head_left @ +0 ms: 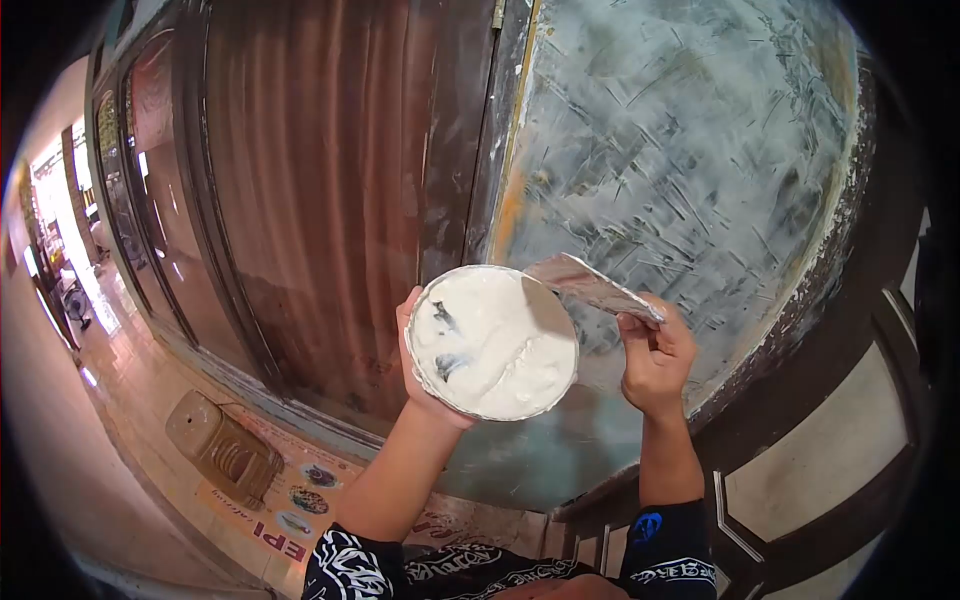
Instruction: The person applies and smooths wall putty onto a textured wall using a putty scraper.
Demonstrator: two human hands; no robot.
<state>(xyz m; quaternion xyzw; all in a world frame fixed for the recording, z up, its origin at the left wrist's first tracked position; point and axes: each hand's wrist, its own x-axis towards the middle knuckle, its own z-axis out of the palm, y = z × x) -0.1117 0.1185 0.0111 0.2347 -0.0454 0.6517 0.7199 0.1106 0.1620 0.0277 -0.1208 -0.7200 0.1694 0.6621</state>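
Note:
A round container (495,345) of thick white paste rests in my left hand (436,400), whose fingers wrap round its left and lower rim. Two dark patches show through the paste on the left side. My right hand (660,358) pinches the right end of a flat, paste-smeared spreader (597,285). The spreader's left end is over the container's upper right edge; whether they touch I cannot tell. Behind them stands a panel (690,150) coated in streaky grey-white filler.
A glass door (320,200) with reddish curtains stands left of the panel. On the tiled floor, a brown plastic stool (222,448) sits beside a printed banner (300,500). Dark woodwork with pale panels (820,460) is at the right. A fan (76,303) stands far left.

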